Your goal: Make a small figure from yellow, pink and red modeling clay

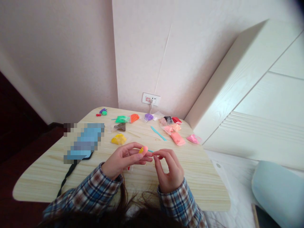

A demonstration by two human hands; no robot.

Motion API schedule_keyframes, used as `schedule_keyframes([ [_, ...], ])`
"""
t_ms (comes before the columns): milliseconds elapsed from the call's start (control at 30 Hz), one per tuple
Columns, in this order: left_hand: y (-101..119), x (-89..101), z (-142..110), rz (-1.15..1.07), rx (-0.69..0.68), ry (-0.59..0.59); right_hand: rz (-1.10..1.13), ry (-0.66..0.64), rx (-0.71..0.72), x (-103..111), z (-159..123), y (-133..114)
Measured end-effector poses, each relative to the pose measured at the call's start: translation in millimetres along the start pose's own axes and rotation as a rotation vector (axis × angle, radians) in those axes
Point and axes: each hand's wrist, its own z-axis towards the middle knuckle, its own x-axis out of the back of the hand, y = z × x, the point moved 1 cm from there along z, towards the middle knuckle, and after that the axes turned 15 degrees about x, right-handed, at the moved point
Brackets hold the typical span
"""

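My left hand (pixel 123 158) is curled over the near middle of a light wooden table (pixel 47 177), fingers pinched on a small orange and yellow clay lump (pixel 143 149). My right hand (pixel 169 169) faces it, thumb and forefinger pinched close to the lump; a short teal tip (pixel 150 151) shows between the two hands, and what the right fingers grip is too small to name. Both sleeves are plaid. A second teal modelling tool (pixel 158 133) lies on the table beyond my hands.
Several small bags of coloured clay lie across the far half: yellow (pixel 118 139), green (pixel 122 119), orange (pixel 134 117), purple (pixel 148 117), salmon (pixel 177 138), pink (pixel 193 138). A blurred blue object (pixel 84 142) with a black strap lies left. A wall socket (pixel 151 99) and white furniture (pixel 249 104) stand behind.
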Motion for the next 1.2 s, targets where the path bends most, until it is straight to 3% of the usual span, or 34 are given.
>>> schedule_keyframes([
  [400, 0.9, -1.4, -0.3, 0.071, -0.025, -0.014, 0.119, 0.037, -0.051, 3.5, 1.7, 2.4],
  [800, 2.7, -5.4, -2.9, 0.278, -0.214, 0.232, 0.189, 0.072, -0.155, 1.0, -0.3, 2.5],
  [1000, 1.2, -7.3, -4.9, 0.381, -0.257, 0.257, 0.215, 0.034, -0.094, 2.3, 1.5, -0.4],
  [1200, -1.6, -6.5, -4.5, 0.458, -0.282, 0.229, 0.328, 0.091, -0.110, -0.5, -1.6, -1.3],
])
